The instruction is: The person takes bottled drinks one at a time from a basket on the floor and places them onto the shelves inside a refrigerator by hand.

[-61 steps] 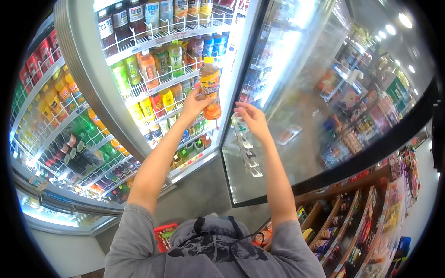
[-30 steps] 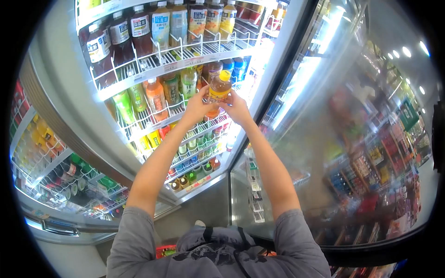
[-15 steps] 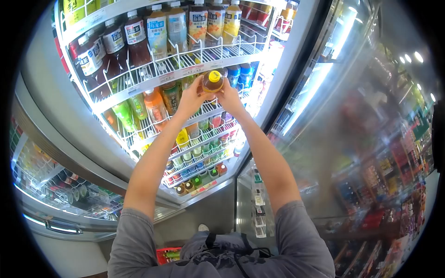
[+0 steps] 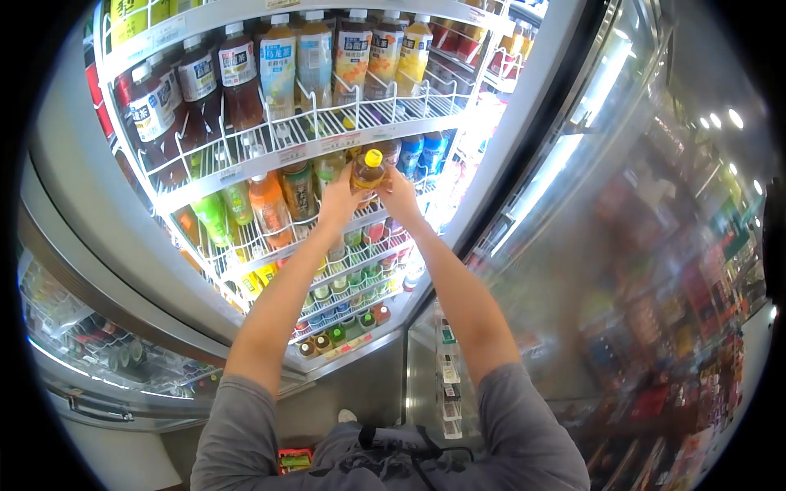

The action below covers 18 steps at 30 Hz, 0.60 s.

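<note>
Both of my hands hold a drink bottle (image 4: 368,173) with a yellow cap and dark contents, in front of the second shelf of an open drinks fridge. My left hand (image 4: 340,199) wraps its left side and my right hand (image 4: 399,198) its right side. The bottle stands roughly upright, and my fingers hide part of its label. To its left on that shelf are an orange drink bottle (image 4: 269,211) and a green drink bottle (image 4: 211,218). Blue-labelled bottles (image 4: 430,151) stand to its right.
Above my hands, the upper wire shelf (image 4: 303,147) carries a row of tea bottles (image 4: 354,56). Lower shelves hold more small bottles. The open glass door (image 4: 557,270) is on my right. A red basket (image 4: 295,460) lies on the floor by my legs.
My hands and the bottle sit slightly lower in view, and more of the bottle's side shows below its cap. The camera view has shifted a little. Both hands keep their hold.
</note>
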Each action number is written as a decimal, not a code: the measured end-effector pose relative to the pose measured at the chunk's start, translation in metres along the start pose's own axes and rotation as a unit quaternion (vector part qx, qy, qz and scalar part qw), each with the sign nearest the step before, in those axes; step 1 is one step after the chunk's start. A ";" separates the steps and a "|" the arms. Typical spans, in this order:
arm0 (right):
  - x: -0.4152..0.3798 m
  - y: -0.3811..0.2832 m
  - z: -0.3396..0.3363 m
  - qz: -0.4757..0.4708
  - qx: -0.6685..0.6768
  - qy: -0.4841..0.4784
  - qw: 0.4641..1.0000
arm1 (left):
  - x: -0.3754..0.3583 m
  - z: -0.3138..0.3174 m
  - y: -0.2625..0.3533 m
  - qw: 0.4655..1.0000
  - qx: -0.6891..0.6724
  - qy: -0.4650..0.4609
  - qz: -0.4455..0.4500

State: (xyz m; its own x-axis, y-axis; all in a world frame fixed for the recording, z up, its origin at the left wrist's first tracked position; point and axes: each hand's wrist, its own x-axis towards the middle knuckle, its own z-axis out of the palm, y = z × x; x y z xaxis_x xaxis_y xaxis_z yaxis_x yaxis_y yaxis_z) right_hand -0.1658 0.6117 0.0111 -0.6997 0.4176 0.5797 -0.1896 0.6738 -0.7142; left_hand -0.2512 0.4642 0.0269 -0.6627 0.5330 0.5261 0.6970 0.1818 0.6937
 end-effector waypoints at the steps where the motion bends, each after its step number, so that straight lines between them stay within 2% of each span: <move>1: 0.000 0.001 0.002 0.007 0.030 0.003 1.000 | 0.000 0.007 -0.005 0.999 -0.003 0.034 0.016; 5: 0.001 0.001 0.011 0.033 0.120 0.040 0.991 | 0.001 0.021 0.001 0.997 -0.032 0.050 -0.046; 9: 0.002 -0.016 0.012 0.075 0.115 0.074 0.988 | -0.002 0.018 0.012 0.998 -0.014 0.026 -0.055; 11: 0.007 -0.008 0.018 0.117 0.051 0.064 0.990 | -0.004 0.019 0.006 0.998 0.014 0.019 -0.056; 13: 0.009 -0.012 0.026 0.084 0.046 0.069 0.993 | -0.014 0.012 0.010 0.992 -0.108 -0.006 -0.066; 14: 0.008 -0.015 0.031 0.054 0.038 0.076 0.995 | -0.018 0.009 0.008 0.992 -0.105 -0.004 -0.067; 16: 0.004 -0.021 0.033 0.054 0.046 0.065 0.995 | -0.024 0.011 -0.006 0.997 -0.076 0.003 0.001; 18: -0.005 -0.024 0.028 0.055 0.054 0.047 0.996 | -0.030 0.011 -0.014 0.993 -0.115 0.013 0.021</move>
State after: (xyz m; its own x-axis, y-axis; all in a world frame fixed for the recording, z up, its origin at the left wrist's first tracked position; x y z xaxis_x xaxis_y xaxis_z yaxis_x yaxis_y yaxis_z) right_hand -0.1775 0.5762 0.0143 -0.6544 0.5431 0.5262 -0.1919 0.5538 -0.8102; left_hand -0.2379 0.4543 -0.0040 -0.6437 0.5136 0.5673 0.6451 -0.0346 0.7633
